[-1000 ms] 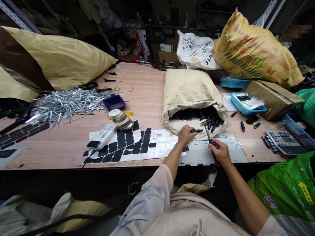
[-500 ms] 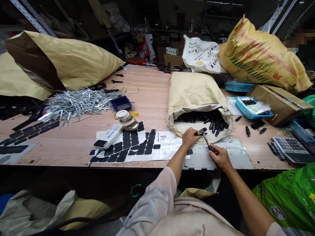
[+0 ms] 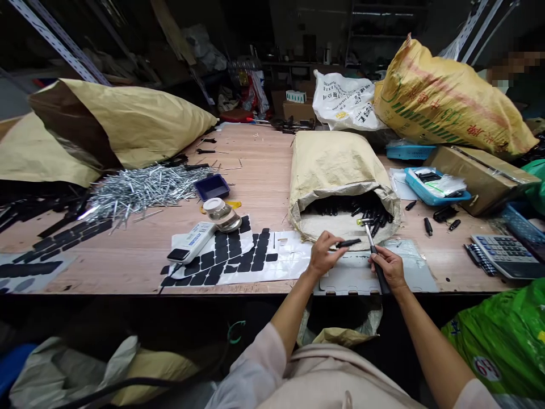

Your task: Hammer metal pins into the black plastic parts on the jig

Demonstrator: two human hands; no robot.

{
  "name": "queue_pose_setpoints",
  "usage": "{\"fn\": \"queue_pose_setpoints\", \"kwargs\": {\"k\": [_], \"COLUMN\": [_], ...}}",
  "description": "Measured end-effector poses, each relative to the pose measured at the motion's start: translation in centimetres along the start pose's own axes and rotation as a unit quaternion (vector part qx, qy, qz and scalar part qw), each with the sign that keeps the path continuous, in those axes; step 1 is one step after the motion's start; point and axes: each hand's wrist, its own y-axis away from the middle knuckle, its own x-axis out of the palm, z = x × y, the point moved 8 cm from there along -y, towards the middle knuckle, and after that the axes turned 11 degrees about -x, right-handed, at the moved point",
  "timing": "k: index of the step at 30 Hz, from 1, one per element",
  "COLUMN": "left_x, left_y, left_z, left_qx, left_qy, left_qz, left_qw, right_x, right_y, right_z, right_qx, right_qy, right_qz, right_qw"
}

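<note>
Between the fingers of my left hand (image 3: 324,254) is a slim black cylindrical part (image 3: 349,243), pinched at one end and held almost level. My right hand (image 3: 390,267) grips the dark handle of a small hammer (image 3: 372,243); its metal shaft slants up and left to a head with a yellow-green face. Both hands are in front of the open mouth of a beige sack (image 3: 336,162) lying on its side. Inside the sack's mouth is a heap of similar black parts (image 3: 377,210). A grey flat sheet (image 3: 357,272) lies beneath my hands.
Left of the sack are a heap of metal rods (image 3: 145,190), a dark blue tray (image 3: 212,186), a glass jar (image 3: 222,216) and a white device (image 3: 192,243). On the right are a blue basket (image 3: 438,196), a calculator (image 3: 506,255), a cardboard box (image 3: 481,176) and a green bag (image 3: 502,341).
The hammer head came to the black part half a second ago and is now apart from it, up and right. My left hand has drawn slightly down toward me, still pinching the part.
</note>
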Motion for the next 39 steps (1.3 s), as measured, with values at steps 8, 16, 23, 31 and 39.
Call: {"fn": "queue_pose_setpoints", "kwargs": {"k": [8, 16, 23, 31, 39], "left_x": [1.0, 2.9, 5.1, 11.3, 10.3], "left_y": [17.4, 15.3, -3.3, -13.2, -12.2], "left_z": [0.1, -1.2, -2.2, 2.7, 3.3], "left_qx": [0.013, -0.112, -0.152, -0.235, -0.213], "left_qy": [-0.214, -0.150, -0.079, -0.199, -0.188], "left_qz": [0.235, 0.443, 0.129, 0.003, 0.014], "left_qw": [0.948, 0.877, 0.977, 0.951, 0.959], "right_x": [0.1, 0.2, -1.3, -1.0, -0.8], "right_y": [0.1, 0.3, 1.0, 0.6, 0.4], "right_z": [0.2, 0.8, 1.1, 0.0, 0.2], "right_qx": [-0.003, -0.017, -0.029, -0.029, -0.030], "right_qy": [-0.001, 0.016, 0.010, 0.029, 0.033], "right_qz": [0.004, -0.001, -0.146, -0.114, -0.094], "right_qw": [1.000, 1.000, 0.989, 0.993, 0.995]}}
